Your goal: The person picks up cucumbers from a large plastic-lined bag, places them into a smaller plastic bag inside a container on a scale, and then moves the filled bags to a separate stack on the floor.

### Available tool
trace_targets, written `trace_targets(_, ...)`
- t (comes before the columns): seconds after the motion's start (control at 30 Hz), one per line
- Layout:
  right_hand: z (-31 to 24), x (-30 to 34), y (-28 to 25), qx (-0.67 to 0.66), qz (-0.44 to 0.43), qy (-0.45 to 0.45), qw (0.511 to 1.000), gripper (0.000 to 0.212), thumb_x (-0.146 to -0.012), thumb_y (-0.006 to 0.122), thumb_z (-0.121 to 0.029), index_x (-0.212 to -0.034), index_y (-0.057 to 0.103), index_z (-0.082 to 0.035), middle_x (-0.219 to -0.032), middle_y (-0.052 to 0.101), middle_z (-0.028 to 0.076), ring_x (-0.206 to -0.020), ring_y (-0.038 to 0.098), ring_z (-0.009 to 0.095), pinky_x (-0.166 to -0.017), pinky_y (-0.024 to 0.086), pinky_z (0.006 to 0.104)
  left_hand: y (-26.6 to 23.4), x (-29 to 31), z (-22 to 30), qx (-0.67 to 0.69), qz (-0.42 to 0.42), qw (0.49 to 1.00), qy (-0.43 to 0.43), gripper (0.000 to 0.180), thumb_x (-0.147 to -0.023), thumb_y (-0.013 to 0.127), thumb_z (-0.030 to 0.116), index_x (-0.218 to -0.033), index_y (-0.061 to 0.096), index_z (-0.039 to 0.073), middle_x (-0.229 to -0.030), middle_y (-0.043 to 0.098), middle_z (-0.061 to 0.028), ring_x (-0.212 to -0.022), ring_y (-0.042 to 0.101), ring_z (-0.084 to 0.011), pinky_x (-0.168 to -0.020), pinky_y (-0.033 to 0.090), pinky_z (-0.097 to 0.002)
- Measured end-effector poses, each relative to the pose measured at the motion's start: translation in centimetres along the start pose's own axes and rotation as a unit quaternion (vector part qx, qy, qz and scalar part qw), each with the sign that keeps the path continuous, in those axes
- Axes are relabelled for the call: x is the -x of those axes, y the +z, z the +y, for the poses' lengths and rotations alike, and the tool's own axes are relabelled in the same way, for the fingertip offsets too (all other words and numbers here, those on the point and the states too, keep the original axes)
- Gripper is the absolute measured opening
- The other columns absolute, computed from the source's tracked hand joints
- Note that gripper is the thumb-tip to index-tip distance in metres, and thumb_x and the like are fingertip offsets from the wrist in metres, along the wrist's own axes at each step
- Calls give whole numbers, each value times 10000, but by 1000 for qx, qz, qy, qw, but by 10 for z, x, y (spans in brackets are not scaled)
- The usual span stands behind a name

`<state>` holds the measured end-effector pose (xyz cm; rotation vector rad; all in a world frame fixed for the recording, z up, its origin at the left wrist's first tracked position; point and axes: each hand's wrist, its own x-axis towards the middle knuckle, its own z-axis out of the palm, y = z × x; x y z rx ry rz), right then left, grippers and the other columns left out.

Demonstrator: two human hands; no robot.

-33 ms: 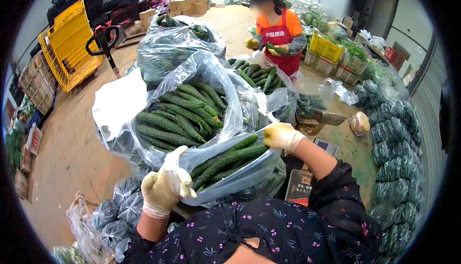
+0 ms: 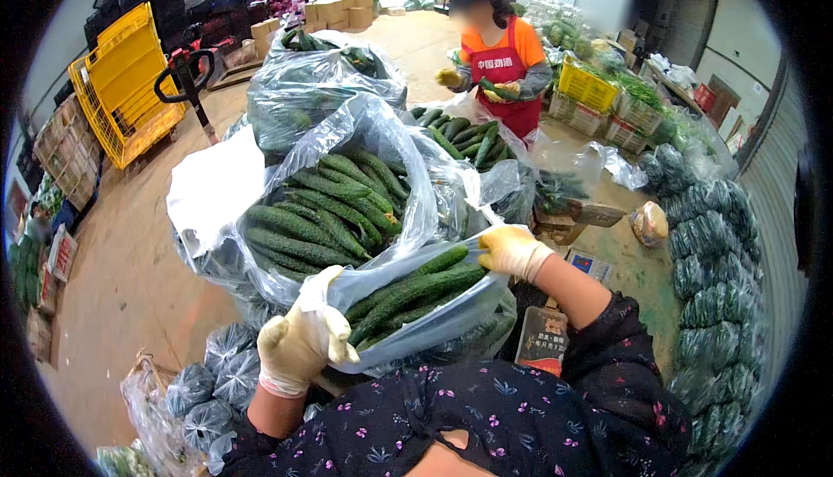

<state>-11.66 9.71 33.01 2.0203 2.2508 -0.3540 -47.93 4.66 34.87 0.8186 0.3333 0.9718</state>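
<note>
Between my hands is a clear plastic bag (image 2: 416, 336) with several dark green cucumbers (image 2: 415, 297) in it. Its left edge is pinched in my left hand (image 2: 304, 338), which wears a pale glove; the thumb stands apart from the fingers. On the far right side of the same bag, my right hand (image 2: 514, 251), also gloved, is closed on the rim. Just beyond stands a larger clear bag (image 2: 369, 126), its mouth spread wide around a heap of cucumbers (image 2: 321, 208). A white sheet (image 2: 213, 186) lies over that bag's left side.
Across from me a co-worker (image 2: 499, 52) in a red apron holds a cucumber, by more bagged cucumbers (image 2: 468, 137). Small filled bags (image 2: 213, 390) lie at lower left. Packed green bundles (image 2: 711, 303) line the right. A yellow cage trolley (image 2: 126, 87) and a pallet jack (image 2: 191, 87) stand left.
The co-worker's hands and cucumber have shifted slightly. My hands keep their hold on the bag, with only a very small shift.
</note>
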Motion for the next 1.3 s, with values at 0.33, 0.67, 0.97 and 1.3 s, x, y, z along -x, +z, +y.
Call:
trace_targets(0.33,37,95,-18,-38,314,12,949,189,-763,655,-218,-888,705,-85,-863,669,155,-859,638,340,-782,504,438,74,-20,29,50,-217,974,-27,1242,-578,718,612,-1423,157,-105,-859,649,-252,-539,606,-232,-615,559,-416)
trace_targets(0.67,62,276,-11,-3,435,168,885,139,-759,681,-162,-844,692,-53,-852,682,148,-809,646,329,-753,506,424,178,-57,-10,19,-237,971,-29,1228,-691,625,718,-1375,183,-200,-746,609,-140,-498,553,-179,-591,550,-353)
trace_targets(0.97,110,408,90,-89,209,428,875,270,-762,669,-199,-1019,697,-122,-988,683,155,-923,648,343,-826,512,409,222,-89,-151,86,-252,913,-308,956,-839,520,586,-1364,283,-177,-827,616,-86,-680,604,-200,-856,487,-377)
trace_targets(1.3,179,424,232,-165,-172,474,847,478,-701,646,-200,-1178,656,-163,-1082,656,217,-1035,626,347,-909,493,408,176,-117,-354,19,-219,834,-507,604,-899,522,451,-1134,564,-104,-648,633,-85,-562,558,-196,-828,454,-349)
